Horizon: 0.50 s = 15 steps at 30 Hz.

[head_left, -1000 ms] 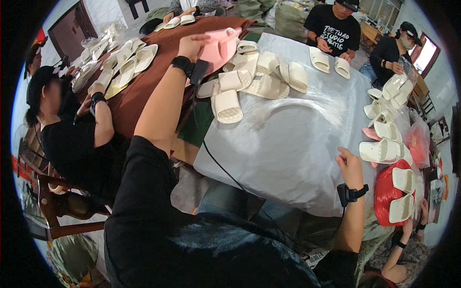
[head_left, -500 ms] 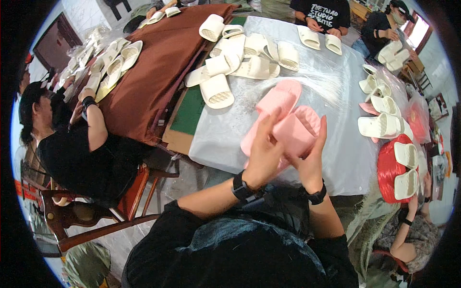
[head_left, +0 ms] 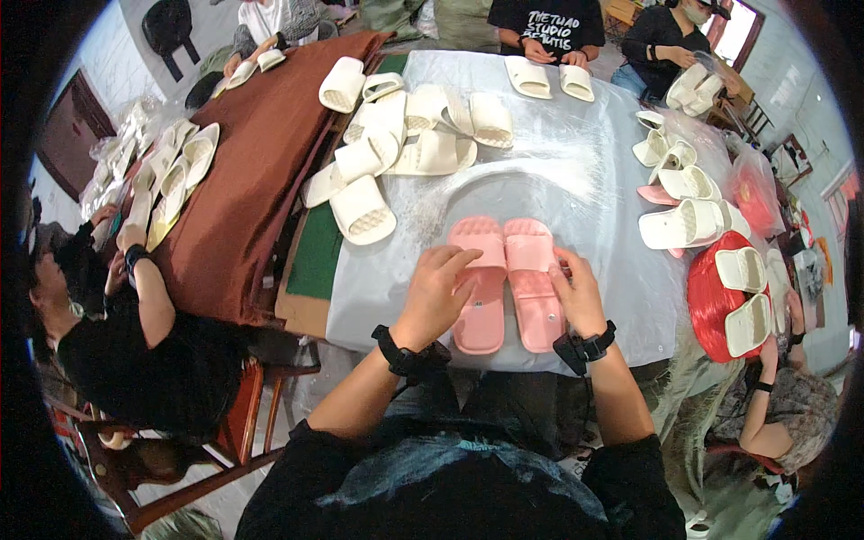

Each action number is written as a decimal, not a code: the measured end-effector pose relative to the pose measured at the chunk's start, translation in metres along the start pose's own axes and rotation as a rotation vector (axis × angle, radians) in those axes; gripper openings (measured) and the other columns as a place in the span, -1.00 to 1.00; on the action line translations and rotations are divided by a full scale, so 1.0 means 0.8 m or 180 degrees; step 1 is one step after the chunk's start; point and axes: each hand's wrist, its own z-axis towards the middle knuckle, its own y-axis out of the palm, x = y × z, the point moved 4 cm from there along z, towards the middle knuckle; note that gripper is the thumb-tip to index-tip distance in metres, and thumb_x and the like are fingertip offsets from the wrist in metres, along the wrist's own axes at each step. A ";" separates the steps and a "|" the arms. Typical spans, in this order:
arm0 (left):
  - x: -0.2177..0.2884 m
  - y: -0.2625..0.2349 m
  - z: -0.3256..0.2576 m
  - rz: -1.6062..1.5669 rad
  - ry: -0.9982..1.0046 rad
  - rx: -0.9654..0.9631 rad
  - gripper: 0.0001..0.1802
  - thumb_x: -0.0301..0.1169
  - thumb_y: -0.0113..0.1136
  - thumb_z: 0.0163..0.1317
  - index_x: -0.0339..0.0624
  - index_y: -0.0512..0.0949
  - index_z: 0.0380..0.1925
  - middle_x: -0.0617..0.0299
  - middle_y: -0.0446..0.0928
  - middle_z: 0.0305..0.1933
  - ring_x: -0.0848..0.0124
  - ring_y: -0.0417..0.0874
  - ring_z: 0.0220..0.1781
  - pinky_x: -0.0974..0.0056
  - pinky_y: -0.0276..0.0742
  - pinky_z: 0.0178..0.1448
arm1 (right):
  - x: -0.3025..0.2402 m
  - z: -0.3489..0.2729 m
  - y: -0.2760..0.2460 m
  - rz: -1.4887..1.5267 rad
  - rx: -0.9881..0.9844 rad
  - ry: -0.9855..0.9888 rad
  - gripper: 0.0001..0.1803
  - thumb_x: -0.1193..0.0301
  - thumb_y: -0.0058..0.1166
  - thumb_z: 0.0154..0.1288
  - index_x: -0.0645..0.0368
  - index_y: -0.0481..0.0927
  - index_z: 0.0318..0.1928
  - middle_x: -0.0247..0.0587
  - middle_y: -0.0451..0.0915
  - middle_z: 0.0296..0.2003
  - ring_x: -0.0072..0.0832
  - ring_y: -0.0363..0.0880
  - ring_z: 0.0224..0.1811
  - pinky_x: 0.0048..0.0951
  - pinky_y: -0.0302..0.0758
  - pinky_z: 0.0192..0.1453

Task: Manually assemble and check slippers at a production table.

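Head view: 2 pink slide sandals (head_left: 506,281) lie side by side, soles down, near the front edge of the plastic-covered table (head_left: 576,180). Left hand (head_left: 436,290) rests flat on the left sandal, fingers spread and gripping nothing; right hand (head_left: 576,292) cups the right sandal's outer edge, fingers loosely curled. Pressing both inward evenly, heels level, should keep the pair aligned, clear of the cream slippers (head_left: 396,144) beyond.

Left hand (head_left: 438,292), right hand (head_left: 576,292); palms down
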 end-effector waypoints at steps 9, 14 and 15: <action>-0.042 0.058 0.025 0.1130 0.0314 -0.0397 -0.29 -0.06 0.38 -0.07 0.04 0.43 0.13 -0.11 0.29 0.17 -0.16 0.18 0.28 -0.21 0.04 0.29 | -0.027 0.029 -0.006 -0.0169 -0.0770 -0.0171 -0.57 0.38 0.13 0.22 0.24 0.47 0.09 0.03 0.48 -0.14 -0.19 0.52 -0.15 -0.31 0.45 -0.03; -0.052 0.062 0.035 0.0959 0.0231 -0.0537 -0.35 -0.01 0.33 -0.04 0.05 0.47 0.09 -0.03 0.36 0.09 -0.02 0.29 0.22 -0.13 0.09 0.25 | -0.034 0.083 -0.069 -0.0320 -0.0363 -0.0178 -0.66 0.41 0.16 0.17 0.26 0.57 -0.03 -0.05 0.61 -0.36 -0.32 0.60 -0.28 -0.36 0.49 -0.16; -0.053 0.064 0.037 0.1006 0.0234 -0.0552 -0.38 -0.01 0.32 -0.03 0.05 0.49 0.06 0.00 0.38 0.07 0.03 0.32 0.19 -0.10 0.11 0.23 | -0.035 0.095 -0.071 -0.0308 -0.0370 -0.0194 -0.66 0.41 0.16 0.17 0.26 0.57 -0.03 -0.05 0.61 -0.36 -0.32 0.60 -0.28 -0.36 0.49 -0.16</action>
